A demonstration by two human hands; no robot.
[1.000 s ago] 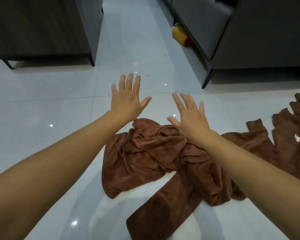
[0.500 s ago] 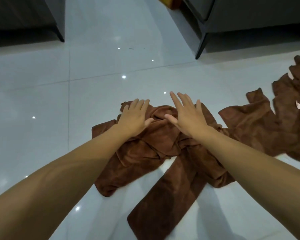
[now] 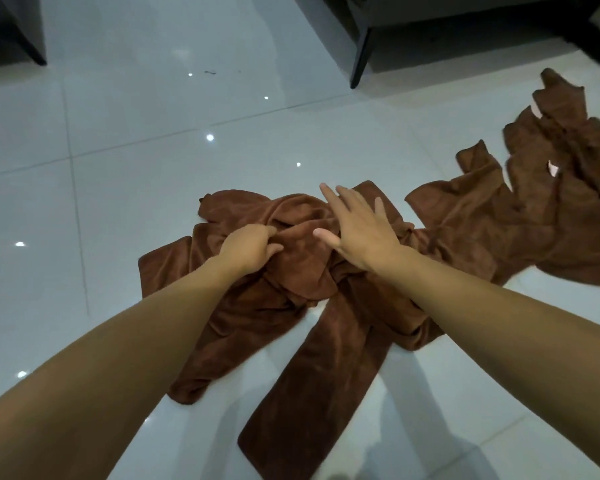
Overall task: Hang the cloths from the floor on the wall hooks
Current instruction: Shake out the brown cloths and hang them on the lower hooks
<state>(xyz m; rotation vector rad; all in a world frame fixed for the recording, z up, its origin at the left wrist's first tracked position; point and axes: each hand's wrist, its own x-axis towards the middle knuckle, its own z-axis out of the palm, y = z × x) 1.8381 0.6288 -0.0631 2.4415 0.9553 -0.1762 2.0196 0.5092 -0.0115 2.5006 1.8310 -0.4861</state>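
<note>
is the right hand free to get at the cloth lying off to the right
Probably yes: the right hand is open over the middle pile and holds nothing, and the right cloth lies uncovered on the floor beside it, with nothing between.

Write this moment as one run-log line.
left hand: grips brown cloth heap | right hand: fingers spread over it | second cloth heap: untouched on tiled floor

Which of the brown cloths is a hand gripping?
The crumpled cloth in the middle: the left hand grips it. The spread cloth at far right lies untouched.
</note>
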